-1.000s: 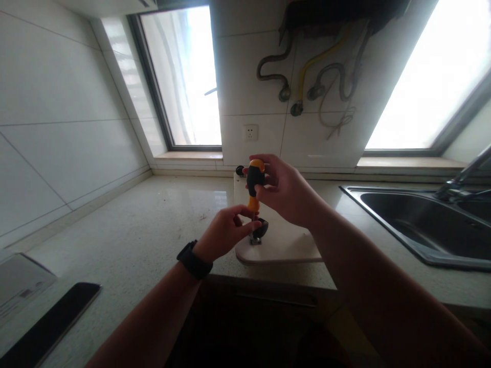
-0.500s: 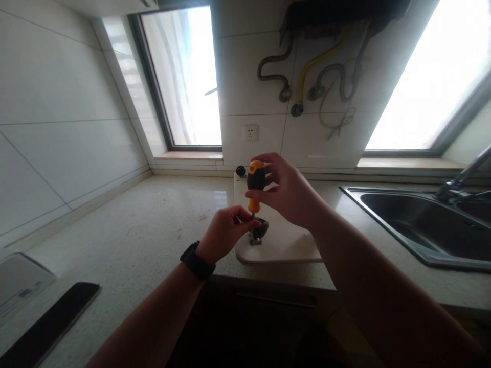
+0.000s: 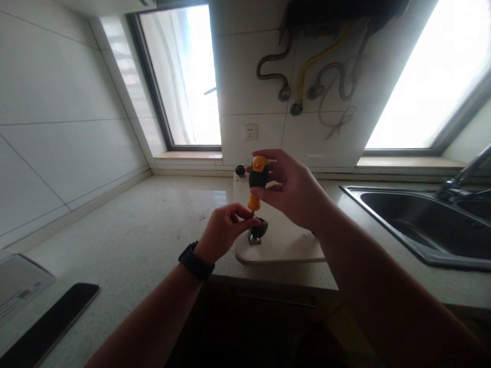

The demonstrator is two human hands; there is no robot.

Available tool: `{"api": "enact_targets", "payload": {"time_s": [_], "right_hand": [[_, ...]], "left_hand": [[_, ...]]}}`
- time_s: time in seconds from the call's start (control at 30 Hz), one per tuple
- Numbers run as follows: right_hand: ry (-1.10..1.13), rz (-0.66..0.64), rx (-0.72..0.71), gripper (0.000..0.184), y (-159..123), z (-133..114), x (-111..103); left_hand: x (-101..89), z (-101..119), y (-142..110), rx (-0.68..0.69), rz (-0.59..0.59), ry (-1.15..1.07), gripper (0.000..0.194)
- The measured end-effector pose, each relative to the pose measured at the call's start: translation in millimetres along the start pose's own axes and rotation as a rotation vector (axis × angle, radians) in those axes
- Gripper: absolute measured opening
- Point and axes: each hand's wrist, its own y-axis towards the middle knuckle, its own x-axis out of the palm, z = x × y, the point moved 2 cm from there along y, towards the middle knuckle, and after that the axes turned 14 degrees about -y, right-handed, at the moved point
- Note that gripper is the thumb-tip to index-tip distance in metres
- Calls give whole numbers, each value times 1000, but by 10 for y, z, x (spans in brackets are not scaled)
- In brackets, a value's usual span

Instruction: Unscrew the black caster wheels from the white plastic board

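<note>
My right hand [image 3: 293, 186] is closed around a stubby screwdriver [image 3: 259, 176] with an orange and black handle, held nearly upright, shaft down. Just below the handle, my left hand [image 3: 226, 225] pinches thumb and forefinger together beside the shaft; what lies between the fingertips is too small to make out. Under the left thumb is a dark caster wheel [image 3: 260, 228] on a metal bracket, at the near left corner of a pale board [image 3: 284, 250]. The screwdriver's tip is hidden by the left fingers. A second black caster [image 3: 240, 170] is at the board's far left corner.
The board lies on a speckled counter [image 3: 153, 225], near its front edge. A steel sink [image 3: 414, 220] with a faucet is on the right. At the left lie a dark phone-like slab [image 3: 53, 322] and a pale flat box [image 3: 23, 281]. Pipes hang on the wall behind.
The screwdriver and my right hand have shifted slightly right and up, and the handle has turned a little. My left hand keeps its pinch by the caster.
</note>
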Motion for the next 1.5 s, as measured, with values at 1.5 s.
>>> {"api": "enact_targets", "payload": {"time_s": [1.5], "right_hand": [[477,861,295,60,-639,841,-44]], "left_hand": [[-1979,-1645,399,-121,266,1005,29]]}}
